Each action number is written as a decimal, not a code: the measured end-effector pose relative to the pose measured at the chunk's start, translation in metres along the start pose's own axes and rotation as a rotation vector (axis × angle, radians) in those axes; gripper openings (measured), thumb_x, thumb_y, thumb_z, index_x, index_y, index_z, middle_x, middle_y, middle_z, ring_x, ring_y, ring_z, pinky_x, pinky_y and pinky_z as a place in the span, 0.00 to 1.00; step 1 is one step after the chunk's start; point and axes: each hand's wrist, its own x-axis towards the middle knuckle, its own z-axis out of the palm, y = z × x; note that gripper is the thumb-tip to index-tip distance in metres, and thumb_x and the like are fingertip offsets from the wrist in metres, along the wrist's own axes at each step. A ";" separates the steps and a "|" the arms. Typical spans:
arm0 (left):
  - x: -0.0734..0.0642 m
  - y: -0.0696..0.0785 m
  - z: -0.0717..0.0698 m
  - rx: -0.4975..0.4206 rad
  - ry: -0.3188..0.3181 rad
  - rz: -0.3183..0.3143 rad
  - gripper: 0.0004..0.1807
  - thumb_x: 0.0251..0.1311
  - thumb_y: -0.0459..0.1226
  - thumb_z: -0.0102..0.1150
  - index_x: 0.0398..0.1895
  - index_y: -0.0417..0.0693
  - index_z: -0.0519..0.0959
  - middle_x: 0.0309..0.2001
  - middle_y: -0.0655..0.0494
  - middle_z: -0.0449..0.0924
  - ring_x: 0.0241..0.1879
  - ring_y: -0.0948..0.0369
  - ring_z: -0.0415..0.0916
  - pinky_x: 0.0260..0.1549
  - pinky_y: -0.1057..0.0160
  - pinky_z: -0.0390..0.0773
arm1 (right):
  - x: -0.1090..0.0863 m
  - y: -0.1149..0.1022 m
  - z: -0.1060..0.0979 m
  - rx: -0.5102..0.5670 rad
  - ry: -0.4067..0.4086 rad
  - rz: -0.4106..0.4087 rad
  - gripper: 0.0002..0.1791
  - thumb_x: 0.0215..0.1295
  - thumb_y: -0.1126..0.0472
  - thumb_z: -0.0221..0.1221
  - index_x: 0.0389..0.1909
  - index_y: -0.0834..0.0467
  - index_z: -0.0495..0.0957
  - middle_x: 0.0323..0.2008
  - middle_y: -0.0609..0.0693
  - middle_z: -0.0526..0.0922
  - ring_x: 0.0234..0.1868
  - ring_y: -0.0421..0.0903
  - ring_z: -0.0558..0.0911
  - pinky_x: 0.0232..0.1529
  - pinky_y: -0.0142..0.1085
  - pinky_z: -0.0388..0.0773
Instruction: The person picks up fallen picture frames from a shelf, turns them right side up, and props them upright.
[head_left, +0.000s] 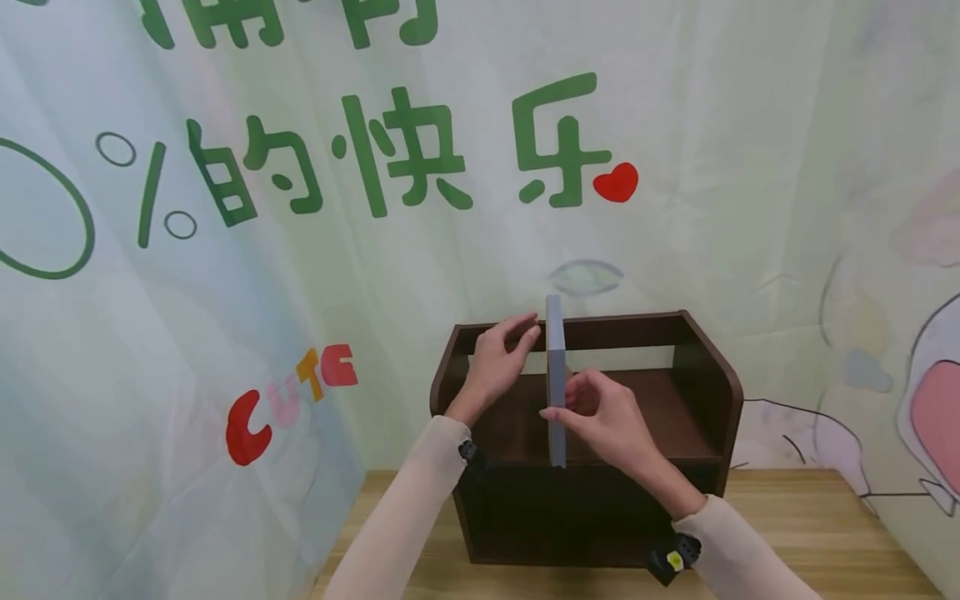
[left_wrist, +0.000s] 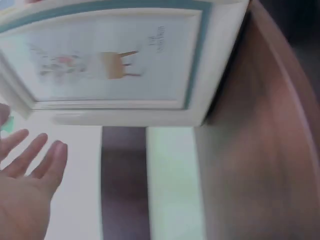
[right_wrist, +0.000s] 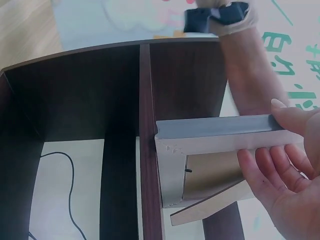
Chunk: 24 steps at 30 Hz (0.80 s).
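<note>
A picture frame with a blue-grey edge is upright and edge-on to me at the upper board of a small dark brown shelf. My right hand pinches its near edge, thumb on one side and fingers on the back. The right wrist view shows the frame's back with a support leg tilted out. On the other side, my left hand hovers beside the picture, which has flowers and a chair-like drawing; its fingers are loosely spread. Whether the frame's lower end bears on the board, I cannot tell.
The shelf stands on a wood-grain table against a printed curtain with green lettering. Side walls and a back rail bound the upper level. A thin dark cable shows behind the lower compartment.
</note>
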 end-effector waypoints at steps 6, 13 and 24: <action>-0.008 0.025 -0.026 0.079 -0.019 0.265 0.25 0.81 0.50 0.50 0.68 0.45 0.80 0.64 0.48 0.83 0.62 0.52 0.83 0.63 0.48 0.82 | 0.001 0.001 0.001 0.011 -0.001 -0.010 0.18 0.58 0.56 0.78 0.42 0.56 0.80 0.34 0.50 0.87 0.32 0.41 0.87 0.37 0.29 0.85; -0.009 0.046 -0.038 0.331 -0.147 0.511 0.32 0.69 0.45 0.69 0.73 0.43 0.75 0.71 0.47 0.76 0.72 0.53 0.75 0.72 0.53 0.75 | 0.000 0.002 0.000 0.006 0.007 -0.023 0.18 0.58 0.57 0.78 0.42 0.56 0.80 0.34 0.50 0.87 0.32 0.39 0.87 0.37 0.28 0.85; -0.013 0.049 -0.034 0.416 -0.241 0.579 0.30 0.73 0.44 0.65 0.73 0.42 0.74 0.73 0.46 0.76 0.73 0.54 0.74 0.70 0.57 0.76 | 0.001 0.018 -0.007 0.023 0.048 -0.027 0.14 0.79 0.52 0.59 0.48 0.58 0.86 0.42 0.53 0.91 0.41 0.47 0.88 0.43 0.31 0.83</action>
